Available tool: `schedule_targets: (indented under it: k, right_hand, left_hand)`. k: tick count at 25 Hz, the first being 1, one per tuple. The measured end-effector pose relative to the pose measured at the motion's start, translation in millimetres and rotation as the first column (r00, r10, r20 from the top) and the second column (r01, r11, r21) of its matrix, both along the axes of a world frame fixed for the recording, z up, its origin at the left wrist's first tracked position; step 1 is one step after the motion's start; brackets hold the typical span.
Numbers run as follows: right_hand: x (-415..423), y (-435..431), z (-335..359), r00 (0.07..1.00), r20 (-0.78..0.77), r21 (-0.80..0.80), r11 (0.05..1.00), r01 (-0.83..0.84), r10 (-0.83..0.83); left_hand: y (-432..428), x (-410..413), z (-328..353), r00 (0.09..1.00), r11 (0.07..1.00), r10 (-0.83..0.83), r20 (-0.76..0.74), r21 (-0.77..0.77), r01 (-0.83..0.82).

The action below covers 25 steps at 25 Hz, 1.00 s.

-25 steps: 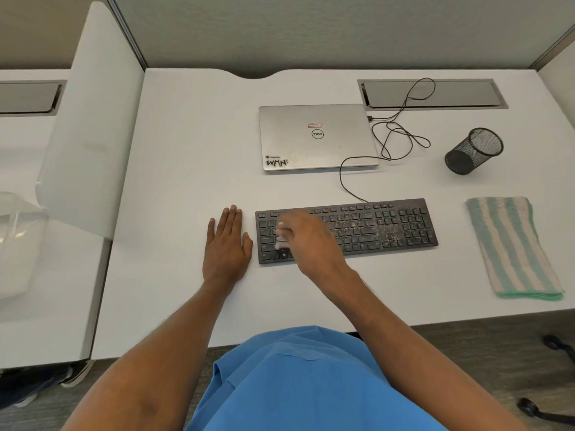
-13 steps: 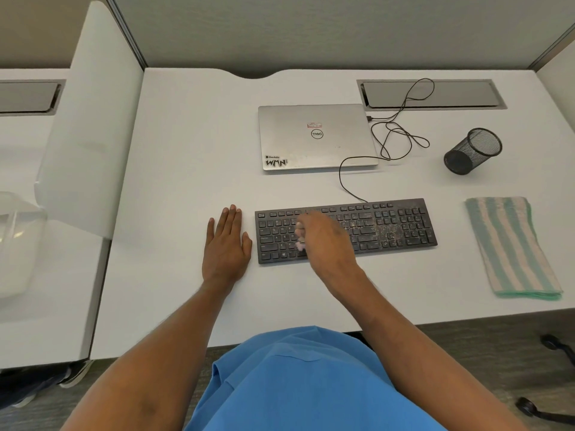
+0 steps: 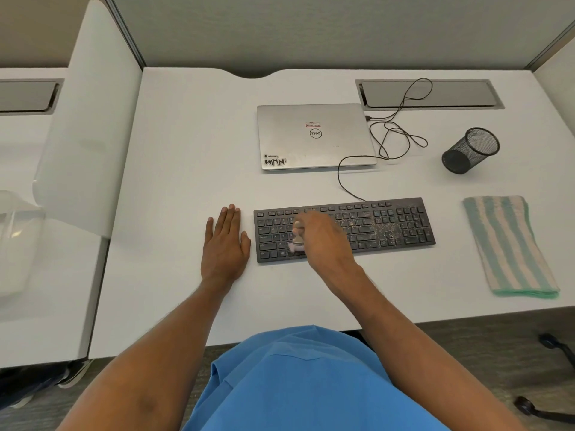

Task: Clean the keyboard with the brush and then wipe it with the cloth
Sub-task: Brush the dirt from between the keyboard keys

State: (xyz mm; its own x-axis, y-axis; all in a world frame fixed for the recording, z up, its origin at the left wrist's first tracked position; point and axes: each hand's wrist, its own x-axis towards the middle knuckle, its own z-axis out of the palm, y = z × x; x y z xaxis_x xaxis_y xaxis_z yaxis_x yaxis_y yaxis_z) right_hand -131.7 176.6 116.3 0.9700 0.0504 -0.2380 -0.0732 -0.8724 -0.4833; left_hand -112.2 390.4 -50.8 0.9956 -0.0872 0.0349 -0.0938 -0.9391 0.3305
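Well, my right hand [image 3: 325, 241] grips the brush [image 3: 297, 241], fingers curled round its handle as far as the blur shows, bristles on the left keys of the keyboard [image 3: 389, 227]. Crumbs cover its right half, so brushing is early, I judge. My left hand [image 3: 225, 247] lies flat and open on the surface [image 3: 186, 150] beside it. The cloth [image 3: 510, 247] lies folded, untouched.

Office cubicle is indicated: grey partition [image 3: 311, 29] is seen behind the laptop [image 3: 314, 135], cable hatch [image 3: 429, 94] and mesh pen cup [image 3: 470, 150] right of it.
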Motion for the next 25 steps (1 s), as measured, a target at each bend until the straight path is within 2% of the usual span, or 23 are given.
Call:
schedule_targets:
  k: [2,4,6,10,15,20,23,25]
  right_hand:
    - [0,-2,1,0.999,0.033,0.006,0.999,0.042,-0.042]
    - [-2,3,5,0.993,0.059,0.168,0.982,0.088,-0.099]
    - [-6,9,7,0.983,0.094,0.233,0.963,0.132,-0.158]
    - [-18,13,-1,0.968,0.175,0.187,0.972,0.146,-0.179]
    - [-16,7,-12,0.989,0.036,0.107,0.984,0.141,-0.146]
    - [-18,3,5,0.961,0.114,0.332,0.921,0.201,-0.251]
    - [-18,7,1,0.967,0.132,0.342,0.926,0.162,-0.218]
    - [-20,7,-10,0.979,0.111,0.287,0.949,0.133,-0.171]
  left_hand:
    - [0,0,0,1.0,1.0,0.001,-0.003,0.004,-0.001]
    - [0,0,0,1.0,1.0,0.002,-0.004,0.003,-0.002]
    - [0,0,1,1.0,1.0,0.0,-0.006,0.007,0.0]
    - [-1,0,1,1.0,1.0,0.001,0.002,0.001,-0.001]
    - [0,0,0,1.0,1.0,0.001,0.005,-0.008,-0.001]
    - [0,0,0,1.0,1.0,0.0,0.003,-0.001,0.0]
    - [-1,0,1,1.0,1.0,-0.006,0.0,0.003,0.006]
    - [-1,0,1,1.0,1.0,-0.006,0.003,0.006,0.006]
